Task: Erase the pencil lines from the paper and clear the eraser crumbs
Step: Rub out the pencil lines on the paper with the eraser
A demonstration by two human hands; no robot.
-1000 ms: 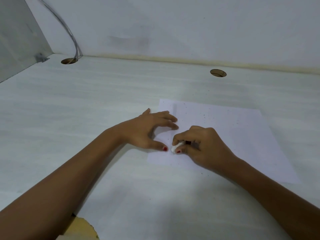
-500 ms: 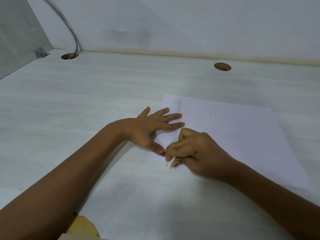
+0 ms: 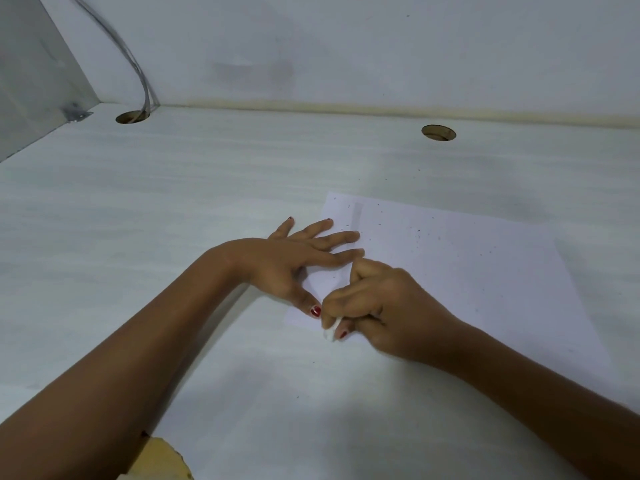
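Paper [image 3: 467,271]: white sheet flat on desk [image 3: 173,202], pinned under the left fingertips, reaching away to the right of both hands
Left hand [image 3: 291,265]: palm down, fingers [image 3: 339,237] straight and spread across the sheet's left edge, grasping nothing; thumb tip pressed near the sheet's near left corner, just beside the eraser
Right hand [image 3: 381,306]: fingers curled tight, pinching the eraser between thumb and forefinger; upper knuckle close to the left forefinger tip, touching or not cannot tell
Eraser [image 3: 330,329]: small, white, poking out below the right fingertips at the sheet's near edge
Crumbs [image 3: 419,233]: dark specks scattered over the sheet beyond and to the right of the fingers
Grey smudge [image 3: 356,216]: faint upright strip just beyond the left middle fingertip
Cable holes [image 3: 438,133]: two, round, well beyond the fingers, at the desk's far side
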